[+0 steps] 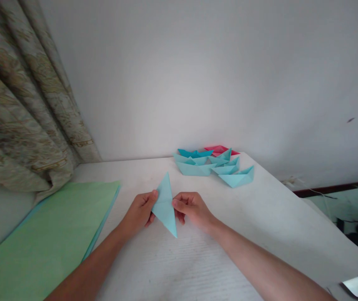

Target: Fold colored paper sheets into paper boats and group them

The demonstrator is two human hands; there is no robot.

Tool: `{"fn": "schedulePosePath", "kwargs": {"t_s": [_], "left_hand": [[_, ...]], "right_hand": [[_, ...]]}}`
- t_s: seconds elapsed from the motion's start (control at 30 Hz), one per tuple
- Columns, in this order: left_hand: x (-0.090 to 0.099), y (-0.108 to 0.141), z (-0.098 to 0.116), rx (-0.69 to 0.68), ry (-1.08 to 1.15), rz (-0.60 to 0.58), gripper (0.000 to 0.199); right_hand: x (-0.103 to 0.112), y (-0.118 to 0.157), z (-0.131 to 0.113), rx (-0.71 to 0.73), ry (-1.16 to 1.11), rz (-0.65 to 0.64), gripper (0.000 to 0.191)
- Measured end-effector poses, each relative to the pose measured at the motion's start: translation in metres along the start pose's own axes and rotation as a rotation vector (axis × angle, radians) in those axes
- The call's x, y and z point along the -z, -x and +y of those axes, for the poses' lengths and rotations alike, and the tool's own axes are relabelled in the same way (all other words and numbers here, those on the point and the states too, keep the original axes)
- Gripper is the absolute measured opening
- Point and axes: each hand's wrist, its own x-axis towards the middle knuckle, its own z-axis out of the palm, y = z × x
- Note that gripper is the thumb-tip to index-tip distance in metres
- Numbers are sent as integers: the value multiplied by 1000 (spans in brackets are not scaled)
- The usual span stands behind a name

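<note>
Between my two hands is a light blue folded paper (165,201), a pointed shape with one tip up and one down toward me. My left hand (141,209) grips its left corner, thumb on the front face and fingers behind. At the right edge, my right hand (191,207) pinches the paper between thumb and fingers. A crease runs across the middle of the paper. Past my hands, by the wall, sit several folded paper boats: light blue ones (238,177), a darker blue one (194,154) and a pink one (222,149).
Green paper sheets (47,225) lie stacked over blue ones on the left of the white table (179,267). A patterned curtain (25,92) hangs at the left. The table's right edge (294,196) slopes toward me, with a small device (356,286) at the lower right.
</note>
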Motion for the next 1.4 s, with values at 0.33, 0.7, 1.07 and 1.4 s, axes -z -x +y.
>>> {"fn": "schedulePosePath", "kwargs": {"t_s": [0.33,0.7,1.07,1.4], "left_hand": [[2,6,4,25,56,-71,67],[-1,6,3,48,96,-135,68],[-13,2,-9,-115,-41,-5,33],[-26,8,-2,-164,80,-11,64]], "right_hand": [[1,0,4,-30,-63,-121,38],[2,0,5,13,-118,-201,36],[-2,-3,10,-62,145,86,26],[4,-1,15,195,661,402,28]]}}
